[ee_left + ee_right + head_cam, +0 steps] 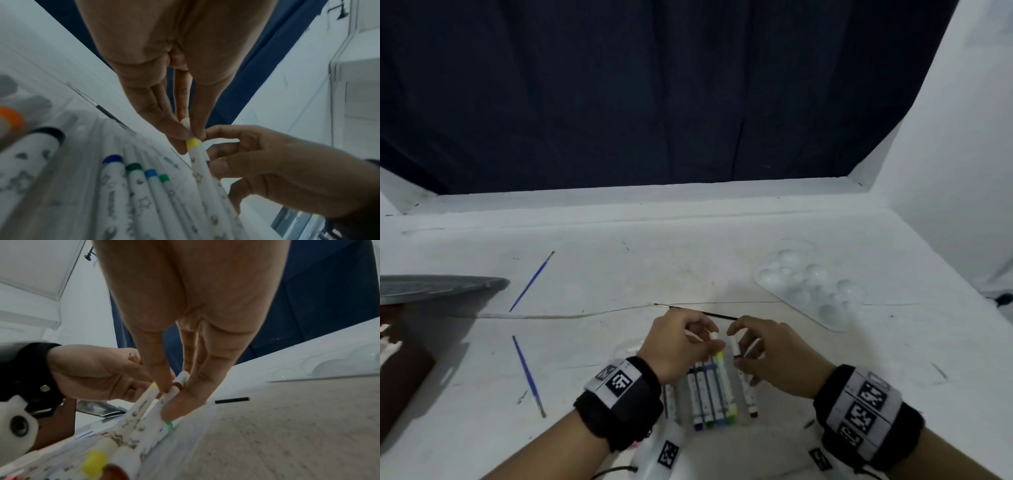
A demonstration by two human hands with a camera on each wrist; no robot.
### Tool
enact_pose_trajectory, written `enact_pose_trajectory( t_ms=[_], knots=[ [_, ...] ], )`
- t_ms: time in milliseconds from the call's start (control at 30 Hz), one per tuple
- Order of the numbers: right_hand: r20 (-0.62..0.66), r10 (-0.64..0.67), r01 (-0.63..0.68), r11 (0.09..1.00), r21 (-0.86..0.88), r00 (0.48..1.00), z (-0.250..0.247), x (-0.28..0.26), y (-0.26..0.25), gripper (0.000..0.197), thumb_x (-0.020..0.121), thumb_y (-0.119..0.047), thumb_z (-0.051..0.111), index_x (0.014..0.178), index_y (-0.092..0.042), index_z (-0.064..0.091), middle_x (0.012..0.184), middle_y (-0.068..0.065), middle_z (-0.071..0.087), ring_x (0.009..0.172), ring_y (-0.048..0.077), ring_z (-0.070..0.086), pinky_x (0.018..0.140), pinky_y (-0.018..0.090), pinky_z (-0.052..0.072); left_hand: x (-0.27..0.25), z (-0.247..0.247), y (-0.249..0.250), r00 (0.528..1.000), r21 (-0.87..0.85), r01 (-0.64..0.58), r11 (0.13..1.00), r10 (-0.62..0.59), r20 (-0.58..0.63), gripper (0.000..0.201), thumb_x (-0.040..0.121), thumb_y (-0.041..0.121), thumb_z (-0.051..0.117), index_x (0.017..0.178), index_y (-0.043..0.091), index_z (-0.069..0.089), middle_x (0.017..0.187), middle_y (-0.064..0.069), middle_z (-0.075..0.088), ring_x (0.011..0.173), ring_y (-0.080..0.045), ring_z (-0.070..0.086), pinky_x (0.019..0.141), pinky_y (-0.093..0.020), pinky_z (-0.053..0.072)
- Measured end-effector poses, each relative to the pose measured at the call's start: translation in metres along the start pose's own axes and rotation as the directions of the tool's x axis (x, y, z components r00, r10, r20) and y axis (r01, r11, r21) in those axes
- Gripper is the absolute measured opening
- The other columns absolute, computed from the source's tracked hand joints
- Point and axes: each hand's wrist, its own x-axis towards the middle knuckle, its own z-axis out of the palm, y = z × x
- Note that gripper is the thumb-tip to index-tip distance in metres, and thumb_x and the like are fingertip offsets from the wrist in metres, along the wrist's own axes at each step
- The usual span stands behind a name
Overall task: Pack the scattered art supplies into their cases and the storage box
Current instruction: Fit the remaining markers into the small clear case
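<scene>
A clear marker case [681, 394] lies near the table's front edge with several white markers [709, 394] side by side in it. My left hand [705, 337] pinches the top of a yellow-banded marker [193, 144], whose lower end stays in the row. Just to its right, my right hand [738, 341] pinches the top of a brown-banded marker [176, 384], tilted up from the case's right side. In the left wrist view more markers [133, 178] with blue and green bands lie in the row, and an orange-capped one [10, 116] lies further left.
A thin black brush [698, 311] lies just beyond my hands. Two blue brushes [532, 281] [529, 375] lie to the left. A white palette [811, 287] sits at the right. A grey lid [441, 287] and a brown object [400, 370] are at the far left.
</scene>
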Motion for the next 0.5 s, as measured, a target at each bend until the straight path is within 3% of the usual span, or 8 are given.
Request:
enact_pose_trajectory(
  t_ms=[67,133,200,300,367,500],
  knots=[
    [0.013,-0.011,0.012,0.999,-0.045,1.0,0.001,0.003,0.003,0.03,0.086,-0.008,0.07,0.113,-0.018,0.06,0.092,0.001,0.06,0.07,0.02,0.069,0.059,0.033,0.061,0.003,0.002,-0.003,1.0,0.168,-0.024,0.985,0.024,0.003,0.022,0.077,0.035,0.082,0.088,0.019,0.073,0.077,0.003,0.073,0.062,-0.003,0.067,0.061,-0.015,0.051],
    [0.023,-0.019,0.021,0.997,-0.075,1.0,0.002,0.006,0.004,0.033,0.085,-0.008,0.071,0.116,-0.015,0.061,0.094,-0.002,0.058,0.072,0.02,0.07,0.06,0.032,0.061,0.003,0.003,-0.003,0.999,0.298,-0.043,0.954,0.032,0.043,0.025,0.078,0.042,0.08,0.091,0.021,0.074,0.082,0.008,0.071,0.067,0.001,0.063,0.061,-0.012,0.047],
    [0.037,-0.021,0.027,0.987,-0.158,0.999,0.001,0.009,0.005,0.038,0.085,-0.016,0.073,0.121,-0.016,0.061,0.099,-0.004,0.058,0.08,0.017,0.067,0.069,0.027,0.059,0.001,0.006,-0.003,0.993,0.407,-0.07,0.911,0.023,0.118,0.034,0.079,0.046,0.077,0.104,0.024,0.073,0.098,0.009,0.068,0.079,-0.004,0.06,0.071,-0.018,0.047],
    [0.061,-0.043,0.062,0.934,-0.351,0.997,-0.004,0.012,0.004,0.049,0.084,-0.034,0.072,0.129,-0.022,0.058,0.11,-0.005,0.055,0.09,0.009,0.053,0.082,0.021,0.045,-0.001,0.008,-0.005,0.984,0.492,-0.121,0.862,0.04,0.171,0.053,0.08,0.05,0.074,0.126,0.026,0.062,0.112,0.006,0.059,0.093,-0.008,0.052,0.083,-0.022,0.044],
    [0.105,-0.041,0.078,0.922,-0.38,0.994,-0.007,0.012,0.003,0.055,0.08,-0.037,0.075,0.129,-0.023,0.056,0.113,-0.004,0.051,0.092,0.007,0.048,0.083,0.021,0.043,-0.003,0.008,-0.004,0.982,0.517,-0.138,0.845,0.047,0.185,0.06,0.078,0.054,0.074,0.129,0.027,0.059,0.114,0.003,0.054,0.104,-0.013,0.05,0.092,-0.031,0.044],
    [0.236,-0.015,0.132,0.863,-0.488,0.972,-0.008,0.016,0.0,0.05,0.073,-0.041,0.079,0.114,-0.018,0.061,0.103,-0.006,0.05,0.097,0.009,0.039,0.086,0.028,0.042,-0.005,0.013,0.006,0.967,0.676,-0.141,0.723,-0.047,0.252,0.066,0.074,0.064,0.07,0.127,0.027,0.056,0.116,0.002,0.048,0.108,-0.017,0.047,0.095,-0.037,0.045]
  ],
)
